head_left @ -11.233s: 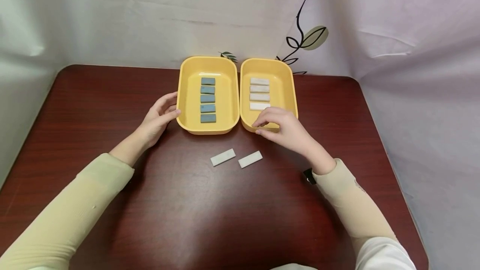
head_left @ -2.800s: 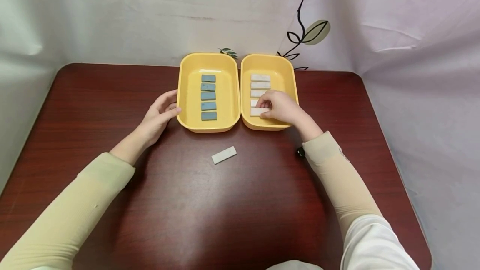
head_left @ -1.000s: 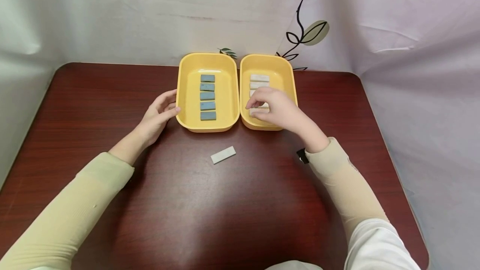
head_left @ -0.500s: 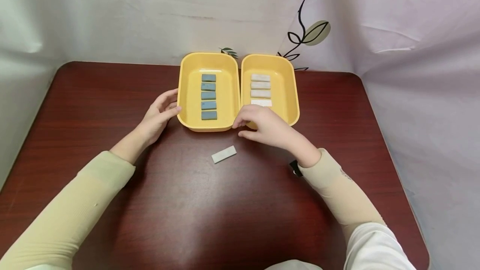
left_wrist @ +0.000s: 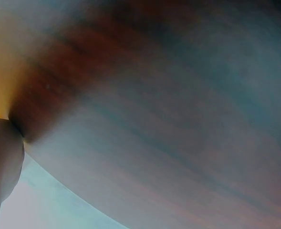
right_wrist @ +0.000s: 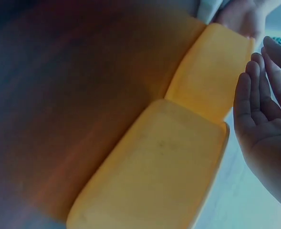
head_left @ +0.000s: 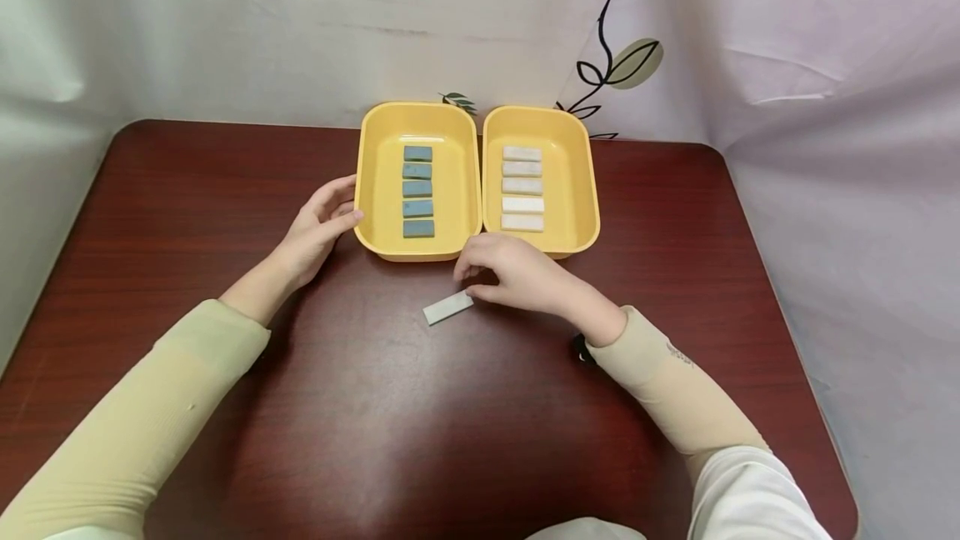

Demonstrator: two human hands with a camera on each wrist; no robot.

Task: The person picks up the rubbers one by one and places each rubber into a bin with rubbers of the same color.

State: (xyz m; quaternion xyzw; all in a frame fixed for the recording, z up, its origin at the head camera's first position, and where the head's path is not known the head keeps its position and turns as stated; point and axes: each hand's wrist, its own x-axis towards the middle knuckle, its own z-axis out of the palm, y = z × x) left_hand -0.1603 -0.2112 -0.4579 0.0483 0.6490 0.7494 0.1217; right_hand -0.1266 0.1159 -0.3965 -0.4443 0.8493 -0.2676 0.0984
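Two yellow trays stand side by side near the table's back edge. The left tray [head_left: 457,207] holds a column of grey-blue blocks [head_left: 417,188]; the right tray [head_left: 573,198] holds a column of whitish blocks [head_left: 522,186]. My left hand [head_left: 303,240] rests against the left tray's outer side, thumb tip at the rim. One loose pale block [head_left: 446,310] lies slantwise on the table in front of the trays. My right hand [head_left: 521,273] hovers over its right end, thumb tip right at the block and fingers bent above. In the right wrist view, this hand [right_wrist: 264,119] shows a gap between thumb and fingers.
The dark red table [head_left: 360,407] has rounded corners. A pale curtain [head_left: 337,32] with printed leaves hangs behind the trays and at both sides. A black strap [head_left: 582,349] shows at my right cuff.
One of two loose blocks has gone into the right tray, at the near end of its column. My right hand has left that tray and moved toward the remaining loose block. My left hand stays put.
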